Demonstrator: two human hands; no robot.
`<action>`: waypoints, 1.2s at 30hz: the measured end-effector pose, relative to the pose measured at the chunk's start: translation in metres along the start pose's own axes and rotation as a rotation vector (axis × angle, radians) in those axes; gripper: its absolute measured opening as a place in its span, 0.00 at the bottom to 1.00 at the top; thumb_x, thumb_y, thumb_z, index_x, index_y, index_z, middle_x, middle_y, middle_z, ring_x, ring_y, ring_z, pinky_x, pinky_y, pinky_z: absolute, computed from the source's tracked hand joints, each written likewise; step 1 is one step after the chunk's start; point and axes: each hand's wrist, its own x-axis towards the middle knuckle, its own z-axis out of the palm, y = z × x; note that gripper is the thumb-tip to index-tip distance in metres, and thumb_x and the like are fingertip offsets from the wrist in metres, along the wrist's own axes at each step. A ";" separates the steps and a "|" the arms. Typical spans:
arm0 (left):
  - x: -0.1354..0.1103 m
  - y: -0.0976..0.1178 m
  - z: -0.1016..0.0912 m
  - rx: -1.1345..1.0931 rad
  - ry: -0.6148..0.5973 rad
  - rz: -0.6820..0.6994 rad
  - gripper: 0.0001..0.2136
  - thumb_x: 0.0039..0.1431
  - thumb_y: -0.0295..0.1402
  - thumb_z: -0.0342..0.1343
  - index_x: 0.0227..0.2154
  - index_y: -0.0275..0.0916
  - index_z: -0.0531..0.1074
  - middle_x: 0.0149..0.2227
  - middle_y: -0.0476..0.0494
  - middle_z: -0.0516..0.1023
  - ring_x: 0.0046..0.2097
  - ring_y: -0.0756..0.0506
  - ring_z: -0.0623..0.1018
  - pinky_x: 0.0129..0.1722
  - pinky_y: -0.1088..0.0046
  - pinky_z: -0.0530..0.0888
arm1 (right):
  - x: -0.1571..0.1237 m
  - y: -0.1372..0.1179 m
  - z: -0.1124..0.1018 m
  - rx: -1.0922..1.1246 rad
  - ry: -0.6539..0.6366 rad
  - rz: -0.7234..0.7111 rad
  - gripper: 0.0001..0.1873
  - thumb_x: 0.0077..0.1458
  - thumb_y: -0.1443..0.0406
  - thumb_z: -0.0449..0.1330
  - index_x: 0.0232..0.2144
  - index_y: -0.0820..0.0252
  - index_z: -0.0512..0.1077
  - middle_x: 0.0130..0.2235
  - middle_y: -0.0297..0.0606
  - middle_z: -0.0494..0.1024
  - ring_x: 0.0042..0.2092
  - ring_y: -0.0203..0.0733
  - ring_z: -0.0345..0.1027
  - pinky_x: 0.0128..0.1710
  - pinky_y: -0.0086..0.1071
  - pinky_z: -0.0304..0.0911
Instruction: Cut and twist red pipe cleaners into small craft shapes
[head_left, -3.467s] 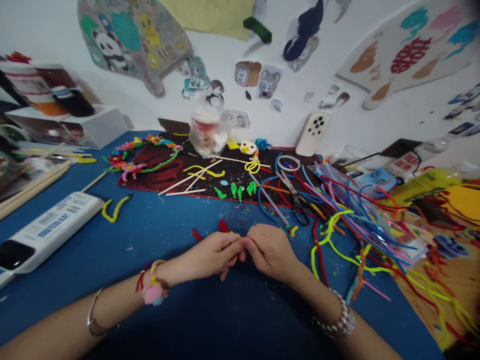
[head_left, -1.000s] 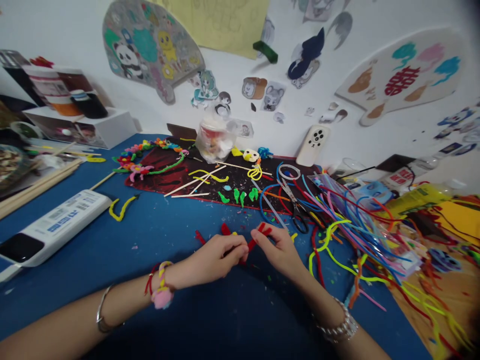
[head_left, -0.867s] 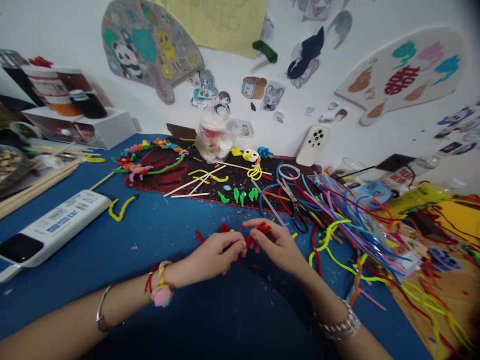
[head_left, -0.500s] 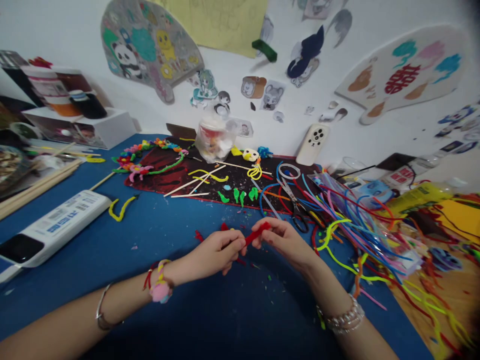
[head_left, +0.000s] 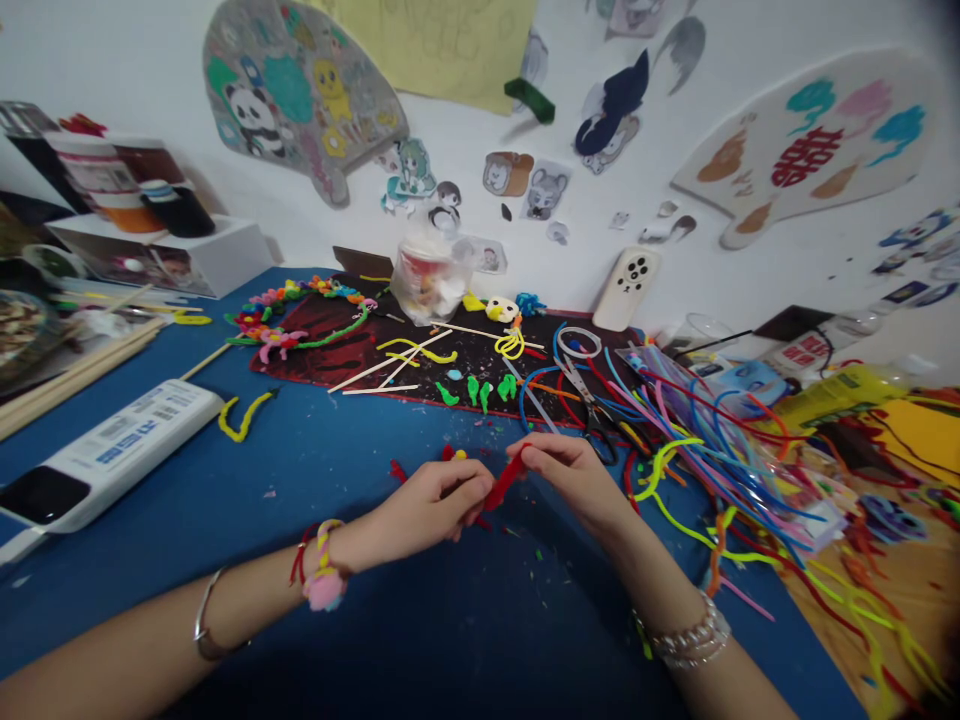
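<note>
Left hand (head_left: 429, 502): curled shut, pinching the lower end of a red chenille stem (head_left: 504, 479).
Right hand (head_left: 576, 487): gripping its upper end.
Risk: a loose pinch could drop it onto the counter (head_left: 300, 470).

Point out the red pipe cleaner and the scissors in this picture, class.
red pipe cleaner (head_left: 504, 480), head view, its middle
scissors (head_left: 576, 378), head view, the metal blades

Short fuzzy red pipe cleaner (head_left: 504, 480), slanted, between left hand (head_left: 424, 500) and right hand (head_left: 574, 482).
</note>
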 end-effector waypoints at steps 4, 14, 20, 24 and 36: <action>0.002 0.000 0.000 -0.051 0.006 0.029 0.15 0.62 0.40 0.42 0.30 0.34 0.68 0.22 0.51 0.68 0.21 0.55 0.67 0.23 0.78 0.66 | -0.001 0.002 0.007 0.028 -0.073 -0.067 0.08 0.50 0.61 0.60 0.31 0.57 0.77 0.34 0.37 0.75 0.36 0.37 0.66 0.36 0.31 0.63; 0.003 0.003 -0.001 -0.028 0.073 -0.063 0.13 0.56 0.37 0.50 0.23 0.34 0.70 0.20 0.50 0.71 0.21 0.55 0.68 0.22 0.80 0.65 | -0.004 -0.002 0.017 -0.224 0.034 -0.278 0.07 0.51 0.67 0.60 0.33 0.54 0.76 0.36 0.38 0.75 0.39 0.39 0.68 0.41 0.34 0.63; 0.003 0.002 -0.003 -0.030 0.064 -0.088 0.14 0.55 0.38 0.51 0.25 0.32 0.73 0.21 0.47 0.73 0.20 0.54 0.68 0.22 0.79 0.64 | -0.005 -0.006 0.010 -0.305 0.064 -0.257 0.05 0.51 0.65 0.59 0.32 0.56 0.76 0.33 0.37 0.77 0.36 0.40 0.70 0.37 0.34 0.64; 0.004 0.000 -0.004 -0.101 0.047 -0.099 0.13 0.55 0.38 0.52 0.27 0.32 0.73 0.22 0.47 0.73 0.20 0.54 0.68 0.21 0.79 0.65 | -0.003 -0.005 0.005 -0.251 -0.031 -0.163 0.08 0.50 0.64 0.60 0.34 0.56 0.75 0.35 0.37 0.77 0.37 0.40 0.71 0.38 0.33 0.65; 0.005 -0.002 -0.002 -0.130 -0.053 -0.150 0.12 0.55 0.37 0.51 0.29 0.32 0.73 0.20 0.50 0.71 0.19 0.55 0.68 0.20 0.80 0.65 | -0.003 -0.005 0.006 -0.268 -0.106 -0.153 0.06 0.50 0.64 0.60 0.31 0.56 0.76 0.32 0.36 0.77 0.34 0.38 0.70 0.36 0.32 0.65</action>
